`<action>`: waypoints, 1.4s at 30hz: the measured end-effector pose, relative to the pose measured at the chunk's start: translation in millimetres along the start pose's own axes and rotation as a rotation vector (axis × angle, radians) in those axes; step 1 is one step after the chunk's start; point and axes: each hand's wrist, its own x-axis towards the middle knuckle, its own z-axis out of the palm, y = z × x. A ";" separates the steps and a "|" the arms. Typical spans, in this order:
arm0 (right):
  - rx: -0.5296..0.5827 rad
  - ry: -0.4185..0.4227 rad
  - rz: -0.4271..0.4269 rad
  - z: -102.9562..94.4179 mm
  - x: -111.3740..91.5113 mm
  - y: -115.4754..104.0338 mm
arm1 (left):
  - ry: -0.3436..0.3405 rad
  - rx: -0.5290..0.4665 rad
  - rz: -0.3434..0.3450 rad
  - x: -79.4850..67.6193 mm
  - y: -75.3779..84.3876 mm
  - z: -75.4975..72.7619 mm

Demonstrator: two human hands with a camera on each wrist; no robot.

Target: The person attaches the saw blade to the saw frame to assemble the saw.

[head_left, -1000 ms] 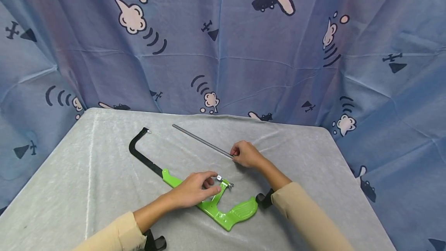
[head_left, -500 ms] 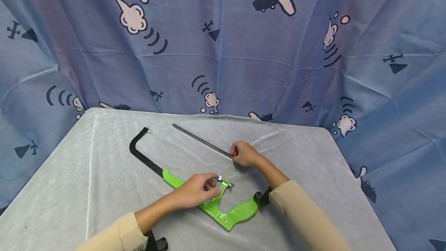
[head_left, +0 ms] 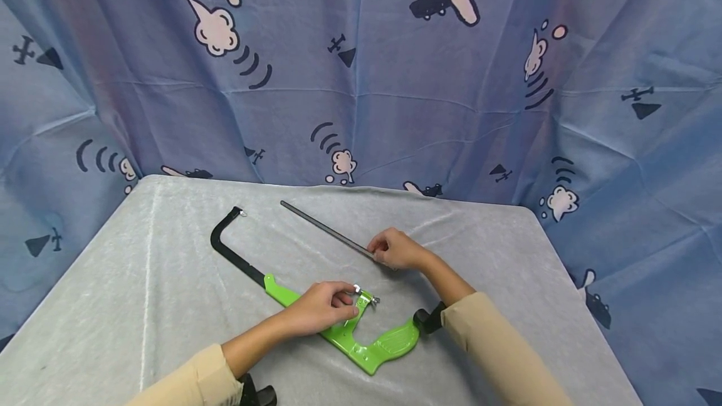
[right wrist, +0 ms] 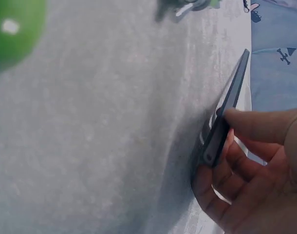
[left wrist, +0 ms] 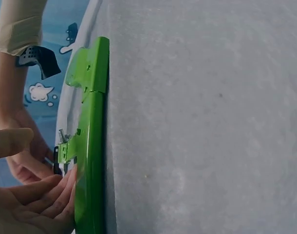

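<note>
A hacksaw frame (head_left: 389, 340) with a green handle and a black front arm (head_left: 237, 260) lies diagonally on the table. My left hand (head_left: 316, 309) rests over its middle, index fingertip at the silver blade fitting (head_left: 356, 289) on the green post. In the left wrist view, the relaxed fingers (left wrist: 48, 200) lie along the green frame (left wrist: 92, 146), with the thumb standing apart. Behind the frame, my right hand (head_left: 400, 249) pinches a grey hacksaw blade (head_left: 327, 229) near its near end. The right wrist view shows a small hole in the blade (right wrist: 231, 92) beside the fingers.
Grey cloth covers the table (head_left: 186, 331). A blue patterned curtain (head_left: 395, 130) hangs right behind its back edge. Black wrist mounts (head_left: 430, 319) sit at both cuffs, the right one close to the saw handle's end.
My right fingers have shifted slightly left along the blade, so its near end now shows past them. The left hand and the hacksaw frame have stayed about where they were.
</note>
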 end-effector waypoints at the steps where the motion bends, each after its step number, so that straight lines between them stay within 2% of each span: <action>1: 0.022 -0.015 0.006 -0.5 -0.2 -0.1 | -0.002 -0.010 -0.004 -0.2 0.4 -0.1; 11: 0.257 -0.112 0.095 0.2 -2.5 -1.5 | 0.013 -0.039 -0.035 0.9 1.0 2.8; 16: 0.333 -0.137 0.117 1.6 -2.8 -1.4 | -0.004 -0.035 -0.051 2.0 0.4 5.3; 20: 0.361 -0.143 0.132 2.8 -2.4 -1.4 | -0.002 -0.022 -0.039 3.8 -0.7 9.2; 29: 0.390 -0.153 0.137 6.5 -2.5 -5.3 | 0.059 0.059 0.017 4.8 -0.7 18.3; 34: 0.416 -0.156 0.120 8.6 -2.5 -9.5 | 0.086 0.076 0.007 5.5 -2.1 21.5; 42: 0.425 -0.167 0.088 12.3 -2.0 -13.4 | 0.091 0.094 -0.006 6.2 0.0 22.5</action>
